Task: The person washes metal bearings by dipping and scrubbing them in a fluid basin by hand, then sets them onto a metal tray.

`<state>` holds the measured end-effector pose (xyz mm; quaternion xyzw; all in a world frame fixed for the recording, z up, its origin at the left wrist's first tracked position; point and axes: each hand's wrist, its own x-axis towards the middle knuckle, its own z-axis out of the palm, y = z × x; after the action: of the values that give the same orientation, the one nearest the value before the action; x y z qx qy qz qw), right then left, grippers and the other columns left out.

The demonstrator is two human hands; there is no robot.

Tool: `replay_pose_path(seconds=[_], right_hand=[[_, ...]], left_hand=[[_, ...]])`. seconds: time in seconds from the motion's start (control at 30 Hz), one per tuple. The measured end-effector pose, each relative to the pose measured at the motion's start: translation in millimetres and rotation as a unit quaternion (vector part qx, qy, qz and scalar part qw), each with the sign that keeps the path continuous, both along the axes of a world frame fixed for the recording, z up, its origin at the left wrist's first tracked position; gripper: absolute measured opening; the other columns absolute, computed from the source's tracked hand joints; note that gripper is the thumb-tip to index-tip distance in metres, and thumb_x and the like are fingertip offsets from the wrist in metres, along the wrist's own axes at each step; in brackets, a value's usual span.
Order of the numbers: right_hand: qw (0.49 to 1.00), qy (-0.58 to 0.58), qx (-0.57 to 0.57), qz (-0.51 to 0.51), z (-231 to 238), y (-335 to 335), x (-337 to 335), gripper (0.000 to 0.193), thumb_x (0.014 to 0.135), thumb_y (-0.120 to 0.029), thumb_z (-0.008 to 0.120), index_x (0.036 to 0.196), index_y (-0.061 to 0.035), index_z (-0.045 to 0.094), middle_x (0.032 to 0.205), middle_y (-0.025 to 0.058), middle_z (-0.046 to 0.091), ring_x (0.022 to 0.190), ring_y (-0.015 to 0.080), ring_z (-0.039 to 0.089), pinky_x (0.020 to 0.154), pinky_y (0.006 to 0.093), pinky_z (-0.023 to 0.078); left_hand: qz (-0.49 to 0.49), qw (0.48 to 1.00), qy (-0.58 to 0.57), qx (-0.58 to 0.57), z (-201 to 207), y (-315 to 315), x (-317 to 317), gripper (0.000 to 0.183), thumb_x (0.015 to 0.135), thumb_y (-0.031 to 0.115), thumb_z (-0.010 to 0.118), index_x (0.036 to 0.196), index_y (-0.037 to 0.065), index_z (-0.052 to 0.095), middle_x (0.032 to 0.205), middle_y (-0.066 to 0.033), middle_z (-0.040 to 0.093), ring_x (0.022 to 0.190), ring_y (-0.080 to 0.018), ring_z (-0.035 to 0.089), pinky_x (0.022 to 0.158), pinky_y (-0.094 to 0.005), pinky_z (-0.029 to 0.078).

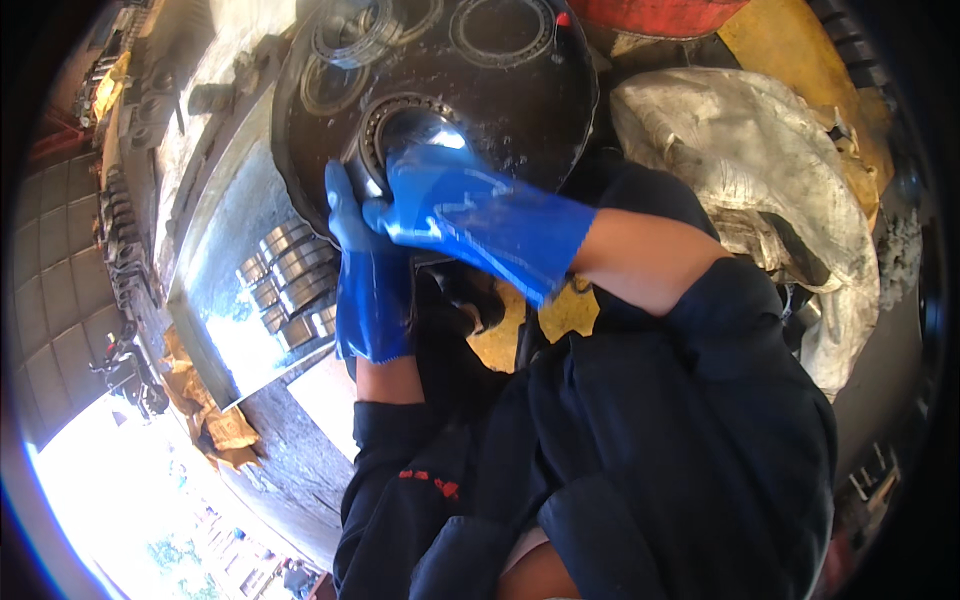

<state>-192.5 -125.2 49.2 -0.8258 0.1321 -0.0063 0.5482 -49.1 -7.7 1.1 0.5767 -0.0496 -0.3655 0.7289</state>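
A ball bearing (372,128) with a wide bore is tilted over the near left part of a round, dark pan of liquid (520,120). My left hand (352,225), in a blue rubber glove, grips its lower left side with the fingers pointing up. Across the near side of the ring lies my right hand (440,195), gloved alike and slightly smeared by motion. Its fingers curl at the bore and are partly hidden. Farther back in the pan sit more bearing rings (500,30), with a stacked pair of rings (352,35) at the far left.
Left of the pan, a metal tray (215,265) carries several shiny bearing rings (290,270). A dirty pale sack (720,130) lies at the right. Beyond the pan is a red container (660,12). Torn brown paper (225,425) lies at the lower left.
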Motion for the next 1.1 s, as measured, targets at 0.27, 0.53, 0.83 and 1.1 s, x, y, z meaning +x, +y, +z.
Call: replay_pose_path(seconds=[0.27, 0.53, 0.83, 1.1], right_hand=[[0.998, -0.009, -0.035, 0.044, 15, -14, -8, 0.043, 0.1, -0.037, 0.057, 0.093, 0.0013, 0.075, 0.087, 0.0202, 0.071, 0.079, 0.0327, 0.069, 0.074, 0.0462, 0.053], [0.999, 0.05, -0.008, 0.018, 21, 12, -12, 0.041, 0.101, -0.036, 0.056, 0.097, 0.0013, 0.074, 0.085, 0.022, 0.069, 0.079, 0.0326, 0.069, 0.076, 0.0463, 0.053], [0.985, 0.171, -0.013, -0.025, 49, 50, 7, 0.056, 0.101, -0.049, 0.06, 0.127, 0.0006, 0.066, 0.111, 0.0214, 0.072, 0.104, 0.0302, 0.07, 0.095, 0.0412, 0.054], [0.965, 0.186, -0.12, -0.137, 58, 98, 5, 0.053, 0.102, -0.047, 0.061, 0.127, -0.0005, 0.067, 0.122, 0.0269, 0.068, 0.115, 0.0376, 0.066, 0.1, 0.0452, 0.049]], left_hand=[[0.126, 0.967, 0.176, 0.133, 36, -14, -40, 0.062, 0.102, 0.059, 0.055, 0.131, 0.004, 0.06, 0.112, -0.0214, 0.073, 0.101, -0.0337, 0.072, 0.092, -0.0524, 0.06], [0.077, 0.966, 0.232, 0.085, 40, 4, -56, 0.057, 0.106, 0.058, 0.046, 0.132, 0.01, 0.062, 0.116, -0.0166, 0.071, 0.106, -0.0296, 0.069, 0.098, -0.0461, 0.056], [0.047, 0.944, 0.327, -0.024, 36, 26, -48, 0.066, 0.106, 0.059, 0.045, 0.147, 0.007, 0.052, 0.135, -0.0203, 0.063, 0.115, -0.0322, 0.064, 0.104, -0.0461, 0.052], [0.072, 0.931, 0.352, -0.071, 8, 34, -53, 0.06, 0.105, 0.056, 0.051, 0.137, 0.006, 0.061, 0.127, -0.0197, 0.066, 0.109, -0.0321, 0.065, 0.106, -0.0437, 0.049]])
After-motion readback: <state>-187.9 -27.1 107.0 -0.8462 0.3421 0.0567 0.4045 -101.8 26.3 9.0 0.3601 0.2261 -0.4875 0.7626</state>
